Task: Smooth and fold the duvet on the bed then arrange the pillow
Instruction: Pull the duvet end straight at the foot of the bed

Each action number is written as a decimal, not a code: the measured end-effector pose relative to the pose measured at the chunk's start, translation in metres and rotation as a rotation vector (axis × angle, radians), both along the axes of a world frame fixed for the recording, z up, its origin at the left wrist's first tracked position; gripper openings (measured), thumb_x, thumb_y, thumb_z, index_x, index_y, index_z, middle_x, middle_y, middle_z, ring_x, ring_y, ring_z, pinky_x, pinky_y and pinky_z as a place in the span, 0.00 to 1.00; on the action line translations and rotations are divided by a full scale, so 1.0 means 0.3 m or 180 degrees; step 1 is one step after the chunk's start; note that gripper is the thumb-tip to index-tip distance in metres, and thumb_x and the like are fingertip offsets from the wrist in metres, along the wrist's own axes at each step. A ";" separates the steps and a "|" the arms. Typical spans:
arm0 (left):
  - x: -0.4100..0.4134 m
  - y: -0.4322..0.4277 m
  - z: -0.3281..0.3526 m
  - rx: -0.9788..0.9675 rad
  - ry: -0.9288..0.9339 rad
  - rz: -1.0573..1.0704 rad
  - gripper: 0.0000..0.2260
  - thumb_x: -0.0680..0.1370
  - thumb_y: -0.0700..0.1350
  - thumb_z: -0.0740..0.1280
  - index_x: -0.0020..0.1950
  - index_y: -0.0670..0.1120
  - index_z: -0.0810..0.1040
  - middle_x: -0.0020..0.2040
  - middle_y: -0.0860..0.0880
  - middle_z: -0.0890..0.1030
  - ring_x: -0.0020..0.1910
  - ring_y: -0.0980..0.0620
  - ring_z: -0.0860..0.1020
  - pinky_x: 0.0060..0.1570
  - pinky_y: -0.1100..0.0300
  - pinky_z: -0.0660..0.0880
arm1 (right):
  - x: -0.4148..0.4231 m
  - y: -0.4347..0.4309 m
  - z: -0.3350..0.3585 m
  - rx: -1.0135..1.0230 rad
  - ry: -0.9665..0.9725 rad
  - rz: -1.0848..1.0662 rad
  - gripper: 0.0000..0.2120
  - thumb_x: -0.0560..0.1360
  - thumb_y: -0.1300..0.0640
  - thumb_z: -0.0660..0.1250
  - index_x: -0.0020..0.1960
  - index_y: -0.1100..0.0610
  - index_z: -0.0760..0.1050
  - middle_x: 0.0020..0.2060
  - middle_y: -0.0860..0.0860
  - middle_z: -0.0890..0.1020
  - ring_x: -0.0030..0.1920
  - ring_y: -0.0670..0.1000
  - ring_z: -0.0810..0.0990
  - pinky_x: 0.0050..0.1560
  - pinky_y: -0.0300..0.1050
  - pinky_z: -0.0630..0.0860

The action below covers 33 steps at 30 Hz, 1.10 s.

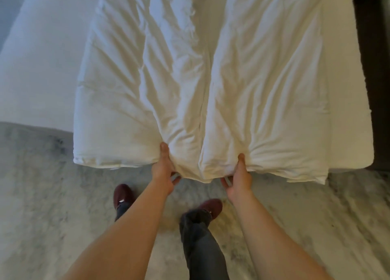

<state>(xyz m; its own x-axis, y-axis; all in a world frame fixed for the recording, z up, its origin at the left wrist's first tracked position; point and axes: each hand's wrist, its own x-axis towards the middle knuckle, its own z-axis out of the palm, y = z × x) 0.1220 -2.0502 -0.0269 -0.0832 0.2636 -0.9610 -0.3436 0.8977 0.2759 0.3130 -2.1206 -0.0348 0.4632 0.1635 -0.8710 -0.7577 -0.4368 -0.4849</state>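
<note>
A white, creased duvet (211, 68) lies folded lengthwise on the bed, with a seam running down its middle. Its near edge hangs slightly over the foot of the bed. My left hand (164, 170) grips that near edge left of the seam, thumb on top and fingers underneath. My right hand (239, 178) grips the same edge just right of the seam in the same way. Folds radiate from both grips. No pillow is in view.
The bed's white sheet (42, 68) shows bare to the left of the duvet. A dark strip (375, 68) runs along the bed's right side. I stand on pale marbled floor (52, 206) at the foot, in dark red shoes (123, 195).
</note>
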 end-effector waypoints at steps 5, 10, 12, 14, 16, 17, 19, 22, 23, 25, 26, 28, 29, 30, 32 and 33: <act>-0.180 0.054 0.101 0.0292 0.0511 -0.2973 0.35 0.77 0.74 0.55 0.53 0.42 0.79 0.44 0.46 0.82 0.42 0.46 0.82 0.44 0.52 0.77 | -0.225 0.038 0.113 -0.1174 -0.2920 0.0862 0.35 0.75 0.50 0.75 0.76 0.58 0.65 0.73 0.61 0.68 0.72 0.65 0.69 0.69 0.70 0.68; -0.427 0.280 0.184 0.2565 0.1190 -0.3869 0.14 0.83 0.53 0.63 0.46 0.47 0.83 0.43 0.51 0.86 0.42 0.52 0.83 0.51 0.47 0.81 | -0.352 0.371 0.132 -0.1096 -0.3544 0.2383 0.39 0.78 0.31 0.59 0.83 0.47 0.55 0.84 0.57 0.51 0.83 0.61 0.49 0.75 0.71 0.53; -0.528 0.410 0.173 0.3392 0.1761 -0.4316 0.13 0.83 0.54 0.63 0.62 0.52 0.80 0.62 0.51 0.82 0.62 0.49 0.79 0.63 0.49 0.76 | -0.375 0.476 0.068 -0.1421 -0.2805 0.2771 0.49 0.74 0.22 0.54 0.85 0.43 0.39 0.85 0.55 0.38 0.84 0.59 0.36 0.77 0.74 0.43; -0.629 0.549 0.125 0.3657 0.2295 -0.5389 0.24 0.83 0.61 0.56 0.79 0.57 0.66 0.82 0.50 0.62 0.81 0.47 0.59 0.77 0.45 0.59 | -0.417 0.505 -0.007 -0.1660 -0.2600 0.2962 0.54 0.71 0.18 0.51 0.83 0.43 0.31 0.84 0.56 0.33 0.83 0.60 0.32 0.77 0.76 0.39; -0.711 0.682 0.072 0.3636 0.2487 -0.6199 0.32 0.80 0.69 0.44 0.83 0.61 0.51 0.85 0.53 0.46 0.84 0.49 0.43 0.80 0.43 0.47 | -0.454 0.514 -0.055 -0.1799 -0.2645 0.2910 0.55 0.71 0.17 0.50 0.83 0.44 0.29 0.83 0.57 0.31 0.83 0.60 0.31 0.77 0.76 0.39; -0.743 0.739 0.047 0.3700 0.2524 -0.6434 0.35 0.77 0.71 0.39 0.83 0.62 0.46 0.85 0.54 0.42 0.84 0.49 0.40 0.80 0.42 0.44 | -0.464 0.519 -0.064 -0.1875 -0.2672 0.2893 0.55 0.71 0.17 0.49 0.83 0.45 0.29 0.83 0.57 0.31 0.83 0.60 0.31 0.77 0.76 0.38; -0.764 0.828 0.011 0.3904 0.2584 -0.6774 0.38 0.74 0.74 0.34 0.83 0.63 0.41 0.85 0.55 0.38 0.83 0.49 0.36 0.80 0.40 0.40 | -0.467 0.527 -0.065 -0.1991 -0.2634 0.2917 0.54 0.70 0.17 0.47 0.83 0.44 0.29 0.83 0.56 0.31 0.83 0.59 0.31 0.77 0.75 0.38; -0.704 0.925 -0.002 0.4212 0.2544 -0.6922 0.37 0.75 0.74 0.37 0.83 0.64 0.40 0.84 0.55 0.35 0.83 0.49 0.34 0.80 0.39 0.37 | -0.449 0.531 -0.071 -0.2084 -0.2537 0.2974 0.54 0.69 0.16 0.45 0.82 0.42 0.26 0.82 0.54 0.29 0.83 0.58 0.30 0.78 0.74 0.37; -0.680 0.957 -0.004 0.4306 0.2543 -0.6941 0.35 0.77 0.74 0.39 0.83 0.64 0.40 0.84 0.55 0.35 0.83 0.50 0.33 0.80 0.39 0.37 | -0.442 0.535 -0.080 -0.2135 -0.2493 0.3012 0.54 0.69 0.15 0.45 0.81 0.42 0.26 0.82 0.53 0.29 0.83 0.57 0.29 0.78 0.73 0.38; -0.639 1.023 -0.013 0.4501 0.2535 -0.6985 0.33 0.79 0.73 0.42 0.82 0.65 0.40 0.84 0.55 0.35 0.82 0.50 0.33 0.79 0.38 0.36 | -0.429 0.545 -0.096 -0.2259 -0.2394 0.3080 0.54 0.67 0.15 0.42 0.81 0.42 0.24 0.82 0.53 0.27 0.82 0.57 0.29 0.79 0.73 0.38; -0.626 1.056 -0.023 0.4579 0.2536 -0.7049 0.33 0.79 0.73 0.42 0.82 0.65 0.39 0.84 0.56 0.35 0.82 0.50 0.33 0.79 0.38 0.35 | -0.422 0.552 -0.103 -0.2321 -0.2352 0.3104 0.55 0.66 0.15 0.40 0.81 0.42 0.24 0.81 0.54 0.27 0.82 0.58 0.28 0.79 0.73 0.38; -0.612 1.132 -0.048 0.4787 0.2501 -0.7223 0.32 0.79 0.73 0.42 0.82 0.67 0.39 0.84 0.56 0.36 0.82 0.51 0.33 0.78 0.38 0.34 | -0.413 0.575 -0.120 -0.2409 -0.2295 0.3107 0.56 0.63 0.14 0.36 0.80 0.43 0.23 0.81 0.54 0.26 0.82 0.58 0.28 0.79 0.73 0.37; -0.605 1.176 -0.065 0.4941 0.2451 -0.7306 0.32 0.79 0.73 0.41 0.82 0.67 0.40 0.84 0.56 0.37 0.82 0.52 0.34 0.78 0.38 0.34 | -0.410 0.584 -0.129 -0.2466 -0.2278 0.3102 0.56 0.62 0.15 0.34 0.80 0.43 0.22 0.80 0.54 0.25 0.82 0.58 0.27 0.79 0.73 0.37; -0.595 1.226 -0.081 0.5143 0.2416 -0.7357 0.32 0.79 0.73 0.40 0.82 0.67 0.41 0.84 0.56 0.38 0.82 0.52 0.35 0.78 0.37 0.35 | -0.407 0.593 -0.135 -0.2527 -0.2275 0.3087 0.55 0.61 0.15 0.33 0.78 0.43 0.21 0.80 0.54 0.24 0.81 0.58 0.27 0.79 0.73 0.37; -0.568 1.329 -0.111 0.5609 0.2401 -0.7428 0.32 0.79 0.73 0.40 0.83 0.66 0.46 0.85 0.56 0.44 0.83 0.51 0.41 0.78 0.35 0.40 | -0.403 0.610 -0.144 -0.2599 -0.2248 0.3047 0.53 0.61 0.16 0.32 0.75 0.42 0.18 0.80 0.54 0.24 0.81 0.58 0.26 0.79 0.72 0.36; -0.554 1.378 -0.121 0.5783 0.2383 -0.7502 0.32 0.79 0.73 0.41 0.83 0.65 0.48 0.85 0.56 0.48 0.84 0.51 0.44 0.79 0.34 0.43 | -0.403 0.614 -0.146 -0.2623 -0.2221 0.3032 0.52 0.61 0.16 0.32 0.74 0.42 0.18 0.80 0.53 0.24 0.81 0.58 0.26 0.79 0.71 0.36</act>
